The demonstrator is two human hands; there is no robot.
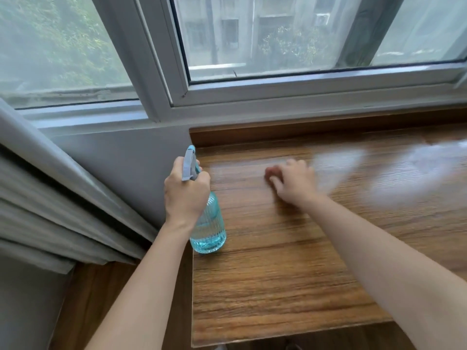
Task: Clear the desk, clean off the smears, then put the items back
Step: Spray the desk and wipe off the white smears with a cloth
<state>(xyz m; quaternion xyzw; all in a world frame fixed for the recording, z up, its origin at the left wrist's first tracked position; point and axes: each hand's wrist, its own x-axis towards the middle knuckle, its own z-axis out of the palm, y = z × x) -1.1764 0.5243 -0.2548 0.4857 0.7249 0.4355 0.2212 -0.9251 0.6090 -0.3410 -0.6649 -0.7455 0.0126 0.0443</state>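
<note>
While my left hand (185,192) grips the neck of the blue spray bottle (208,224), fingers curled round it just under the grey trigger head, the bottle sits near the left edge of the wooden desk (278,286), beside the grey curtain (50,198) and under the window (252,46). Its nozzle points away from me, toward the back of the desk. Further right, my right hand (293,181) rests low on the wood, blurred; its fingers look loosely bent, and I cannot tell whether they hold a cloth or anything at all. Right of that hand, pale streaks (394,173) lie across the desk toward the far right; they may be smears, wet film or window glare.

I judge this is the cleaning step. To do it well, I'd mist lightly over the streaks rather than soak the wood, then wipe along the grain in overlapping passes, working from the back edge toward me.
</note>
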